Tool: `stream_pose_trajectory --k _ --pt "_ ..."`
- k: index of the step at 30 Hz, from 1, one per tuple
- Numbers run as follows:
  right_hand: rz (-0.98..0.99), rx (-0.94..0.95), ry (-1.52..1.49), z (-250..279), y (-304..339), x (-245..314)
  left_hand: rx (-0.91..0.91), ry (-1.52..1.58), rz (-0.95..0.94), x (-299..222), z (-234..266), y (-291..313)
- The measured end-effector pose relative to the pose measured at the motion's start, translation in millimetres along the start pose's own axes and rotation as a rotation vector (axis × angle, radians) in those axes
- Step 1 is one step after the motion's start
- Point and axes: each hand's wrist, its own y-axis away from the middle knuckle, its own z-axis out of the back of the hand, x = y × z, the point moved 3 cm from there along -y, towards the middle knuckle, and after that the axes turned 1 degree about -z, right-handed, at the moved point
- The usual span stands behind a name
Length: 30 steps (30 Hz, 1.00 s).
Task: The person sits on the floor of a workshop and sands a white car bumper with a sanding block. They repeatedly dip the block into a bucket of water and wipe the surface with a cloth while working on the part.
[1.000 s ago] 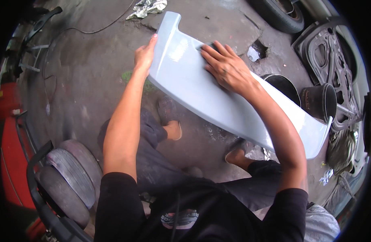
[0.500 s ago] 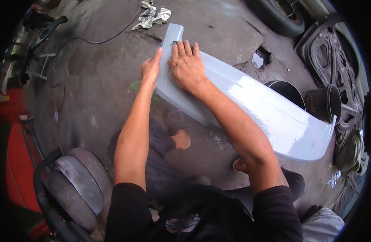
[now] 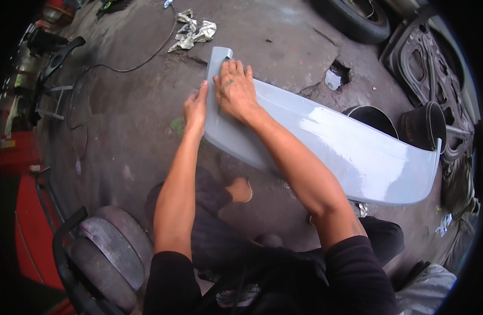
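A long, wet, light grey car spoiler (image 3: 351, 152) with upturned ends slants from the upper middle down to the right. My left hand (image 3: 195, 109) is closed on its left end, thumb up along the edge. Flat on the surface beside that end lies my right hand (image 3: 236, 92), its fingers stretched out toward the far edge. Any thin sheet under the right palm is hidden; only a small dark patch shows by the fingertips.
Two black buckets (image 3: 423, 126) stand beyond the spoiler's right part, near a bare door frame (image 3: 417, 65). A wheel (image 3: 351, 21) is at the top. Crumpled paper (image 3: 194, 32), a hose (image 3: 120, 70) and a hole (image 3: 337, 76) mark the floor. A worn padded seat (image 3: 112, 252) sits lower left.
The spoiler's left end and both hands appear slightly lower and further left in view. The dark sheet-like piece at my right fingertips shows less than before.
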Motion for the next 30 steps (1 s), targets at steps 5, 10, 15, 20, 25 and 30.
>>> stream_pose_trajectory --k 5,10,15,20,25,30 --pt "0.067 0.229 0.049 18 -23 -12 0.032 0.016 0.027 2 -2 7" --pt "0.463 0.340 0.004 27 39 27 -0.034 0.098 -0.079 18 8 2" --pt "0.377 0.206 0.193 14 -48 -14 -0.108 0.072 0.011 9 -8 13" --pt "0.562 0.461 0.064 30 31 30 -0.048 0.123 -0.010 24 4 6" --pt "0.365 0.344 0.187 33 0 17 -0.133 0.065 -0.024 37 4 -15" --pt "0.109 0.365 0.253 148 97 -88 0.036 0.116 0.017 17 -6 0"
